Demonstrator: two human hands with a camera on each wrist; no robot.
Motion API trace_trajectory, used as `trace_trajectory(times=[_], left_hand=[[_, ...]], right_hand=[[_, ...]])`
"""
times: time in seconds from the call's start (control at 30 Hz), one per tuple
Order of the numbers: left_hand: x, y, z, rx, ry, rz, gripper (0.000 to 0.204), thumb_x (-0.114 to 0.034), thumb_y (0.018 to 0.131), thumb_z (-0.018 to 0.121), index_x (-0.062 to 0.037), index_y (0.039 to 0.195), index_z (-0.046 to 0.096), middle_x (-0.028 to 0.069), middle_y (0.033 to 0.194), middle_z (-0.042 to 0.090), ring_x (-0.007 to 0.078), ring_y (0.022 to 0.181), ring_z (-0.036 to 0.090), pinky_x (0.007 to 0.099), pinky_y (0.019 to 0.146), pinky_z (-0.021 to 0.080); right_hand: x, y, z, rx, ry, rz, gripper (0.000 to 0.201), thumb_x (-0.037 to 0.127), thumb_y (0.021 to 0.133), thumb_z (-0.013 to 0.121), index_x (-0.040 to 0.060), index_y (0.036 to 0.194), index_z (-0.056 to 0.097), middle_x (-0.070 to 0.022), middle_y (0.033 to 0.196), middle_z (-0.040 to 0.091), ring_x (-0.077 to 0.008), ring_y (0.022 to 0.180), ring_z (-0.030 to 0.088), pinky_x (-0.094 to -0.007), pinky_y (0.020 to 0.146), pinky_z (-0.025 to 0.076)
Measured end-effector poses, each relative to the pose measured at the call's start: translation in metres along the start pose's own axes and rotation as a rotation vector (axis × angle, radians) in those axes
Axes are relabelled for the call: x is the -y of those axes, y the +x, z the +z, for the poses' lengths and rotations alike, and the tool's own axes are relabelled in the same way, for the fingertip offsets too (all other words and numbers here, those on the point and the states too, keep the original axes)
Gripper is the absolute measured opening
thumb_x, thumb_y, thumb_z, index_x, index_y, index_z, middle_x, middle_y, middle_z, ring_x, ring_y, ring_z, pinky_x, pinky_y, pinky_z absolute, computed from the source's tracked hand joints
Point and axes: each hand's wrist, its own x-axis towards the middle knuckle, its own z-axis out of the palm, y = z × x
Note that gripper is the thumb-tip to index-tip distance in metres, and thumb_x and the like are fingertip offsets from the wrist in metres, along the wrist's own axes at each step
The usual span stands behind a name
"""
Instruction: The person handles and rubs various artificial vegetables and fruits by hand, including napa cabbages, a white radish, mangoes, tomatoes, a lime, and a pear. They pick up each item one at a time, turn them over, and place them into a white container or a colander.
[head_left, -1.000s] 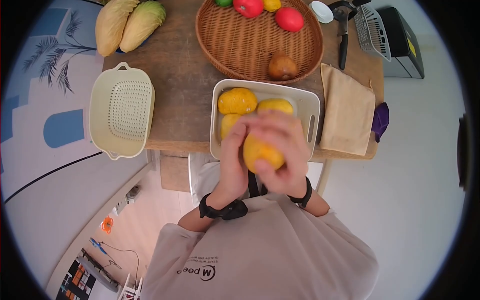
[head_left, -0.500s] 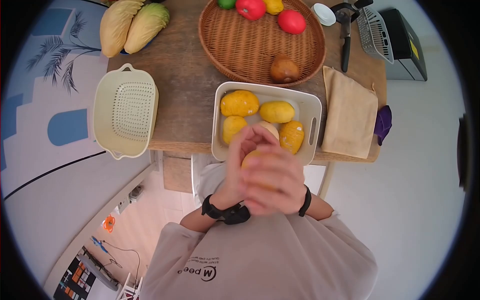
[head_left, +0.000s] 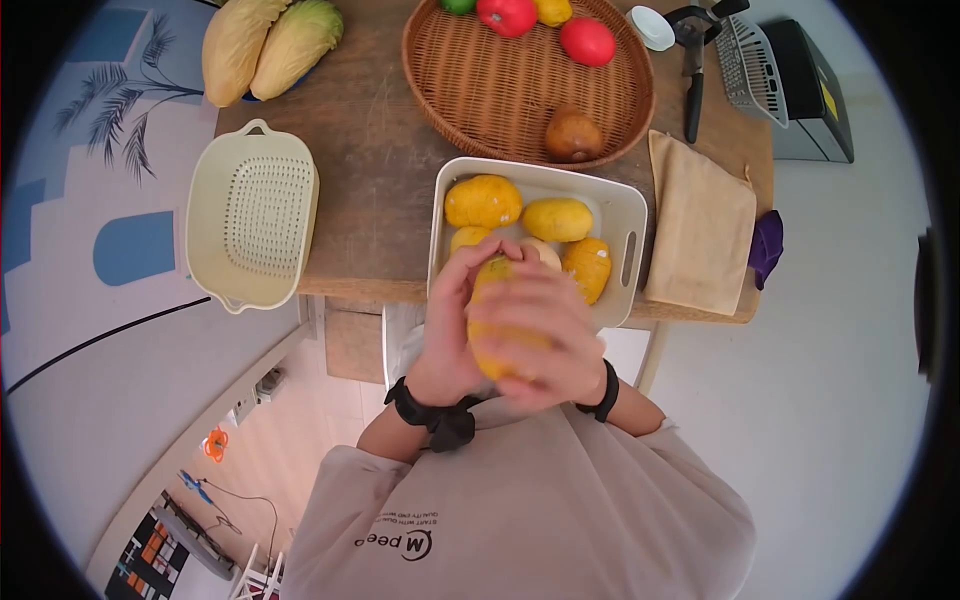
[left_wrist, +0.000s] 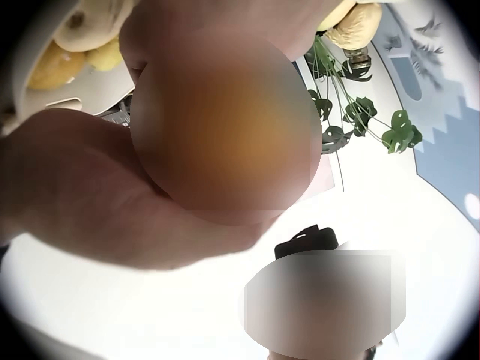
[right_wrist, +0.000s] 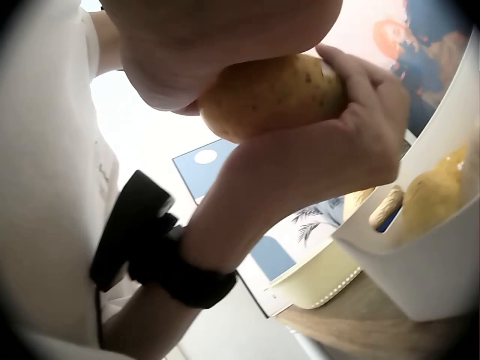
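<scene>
Both hands hold a yellow oval, mango-like fruit [head_left: 491, 272] with brown specks [right_wrist: 277, 94], low over the near edge of a white box. My left hand [head_left: 447, 325] cups it from the left, its fingers curled round the far end. Laid over the fruit's right side, the right hand [head_left: 545, 335] curves its fingers across it and is blurred by motion. Behind the hands, the white box [head_left: 618, 205] holds several more yellow fruits [head_left: 484, 202], some with white marks, and a paler round one [head_left: 543, 251] partly hidden by the fingers.
A cream colander [head_left: 250, 285] stands to the left. Beyond the box is a wicker basket [head_left: 500, 90] with red fruits [head_left: 588, 41] and a brown one [head_left: 573, 135]. A beige cloth bag [head_left: 700, 225] and a black-handled knife [head_left: 693, 105] lie right; cabbages [head_left: 297, 50] sit far left.
The fruit and both hands have shifted a little, and the right hand has slid back and forth over the fruit. The fruit's greenish far end now shows between the hands.
</scene>
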Motion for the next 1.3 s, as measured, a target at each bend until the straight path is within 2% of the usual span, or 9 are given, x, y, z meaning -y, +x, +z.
trace_trajectory(times=[0.23, 0.43, 0.53, 0.67, 0.77, 0.87, 1.13, 1.2, 1.3], left_hand=[[-0.009, 0.017, -0.026, 0.318, -0.330, -0.072, 0.021, -0.030, 0.110, 0.055, -0.0097, 0.113, 0.059, 0.0054, 0.112, 0.061, 0.0186, 0.108, 0.061, 0.0349, 0.100, 0.052], [0.002, 0.004, -0.013, 0.269, 0.088, 0.113, 0.023, -0.028, 0.114, 0.047, -0.0082, 0.114, 0.057, 0.0075, 0.112, 0.059, 0.0190, 0.110, 0.059, 0.0329, 0.099, 0.051], [0.000, 0.013, -0.022, 0.448, -0.201, -0.045, 0.019, -0.021, 0.114, 0.044, -0.0068, 0.122, 0.054, 0.0064, 0.116, 0.059, 0.0171, 0.112, 0.060, 0.0334, 0.103, 0.051], [0.008, -0.004, -0.009, 0.140, 0.265, 0.118, 0.036, -0.033, 0.115, 0.041, -0.0071, 0.133, 0.059, 0.0099, 0.127, 0.064, 0.0199, 0.127, 0.059, 0.0360, 0.112, 0.048], [0.019, -0.009, 0.005, 0.035, 0.170, 0.207, 0.040, -0.031, 0.114, 0.040, -0.0069, 0.141, 0.057, 0.0108, 0.135, 0.063, 0.0202, 0.133, 0.058, 0.0366, 0.115, 0.047], [0.002, 0.000, -0.008, 0.166, 0.082, 0.109, 0.041, -0.030, 0.114, 0.038, -0.0067, 0.143, 0.055, 0.0108, 0.140, 0.061, 0.0199, 0.135, 0.057, 0.0365, 0.117, 0.045], [0.009, 0.002, -0.013, 0.158, 0.196, 0.203, 0.044, -0.029, 0.113, 0.034, -0.0057, 0.147, 0.051, 0.0125, 0.144, 0.059, 0.0233, 0.136, 0.057, 0.0393, 0.119, 0.045], [0.001, 0.003, -0.021, 0.412, -0.108, 0.079, 0.045, -0.030, 0.113, 0.034, -0.0064, 0.147, 0.051, 0.0121, 0.145, 0.058, 0.0235, 0.137, 0.056, 0.0387, 0.120, 0.044], [-0.002, 0.001, -0.013, 0.270, -0.174, -0.079, 0.045, -0.032, 0.114, 0.034, -0.0090, 0.149, 0.051, 0.0107, 0.146, 0.057, 0.0213, 0.139, 0.055, 0.0370, 0.121, 0.042]], right_hand=[[0.012, -0.007, 0.000, 0.177, -0.106, -0.255, 0.022, 0.014, 0.083, 0.076, 0.0052, 0.103, 0.077, -0.0167, 0.114, 0.076, -0.0383, 0.112, 0.072, -0.0520, 0.104, 0.056], [-0.001, 0.008, -0.009, 0.046, 0.045, 0.205, 0.026, 0.031, 0.096, 0.072, 0.0077, 0.104, 0.078, -0.0159, 0.115, 0.076, -0.0357, 0.108, 0.072, -0.0506, 0.104, 0.053], [-0.005, 0.018, -0.007, -0.046, -0.024, 0.183, 0.028, 0.026, 0.080, 0.072, 0.0060, 0.099, 0.078, -0.0166, 0.109, 0.076, -0.0366, 0.104, 0.073, -0.0480, 0.099, 0.056], [-0.011, 0.026, -0.008, -0.150, -0.111, 0.159, 0.038, 0.018, 0.058, 0.071, 0.0036, 0.092, 0.079, -0.0176, 0.102, 0.076, -0.0378, 0.098, 0.074, -0.0446, 0.094, 0.061], [-0.009, 0.015, -0.002, -0.073, -0.098, 0.143, 0.020, 0.018, 0.098, 0.067, 0.0010, 0.098, 0.076, -0.0202, 0.106, 0.076, -0.0392, 0.106, 0.074, -0.0497, 0.095, 0.060], [0.007, 0.003, -0.005, 0.137, -0.183, 0.099, 0.021, 0.013, 0.099, 0.059, 0.0030, 0.101, 0.078, -0.0179, 0.109, 0.076, -0.0392, 0.105, 0.073, -0.0495, 0.098, 0.058], [-0.023, 0.017, -0.014, -0.065, -0.080, 0.261, 0.025, 0.018, 0.102, 0.058, 0.0045, 0.105, 0.080, -0.0133, 0.109, 0.075, -0.0375, 0.102, 0.073, -0.0508, 0.099, 0.056], [-0.011, 0.011, -0.005, 0.059, -0.146, 0.139, 0.024, 0.020, 0.100, 0.061, 0.0045, 0.104, 0.080, -0.0132, 0.108, 0.075, -0.0367, 0.102, 0.073, -0.0502, 0.099, 0.056], [-0.014, 0.008, -0.004, 0.079, -0.182, 0.088, 0.024, 0.023, 0.098, 0.066, 0.0046, 0.103, 0.080, -0.0130, 0.108, 0.076, -0.0356, 0.101, 0.073, -0.0492, 0.098, 0.057]])
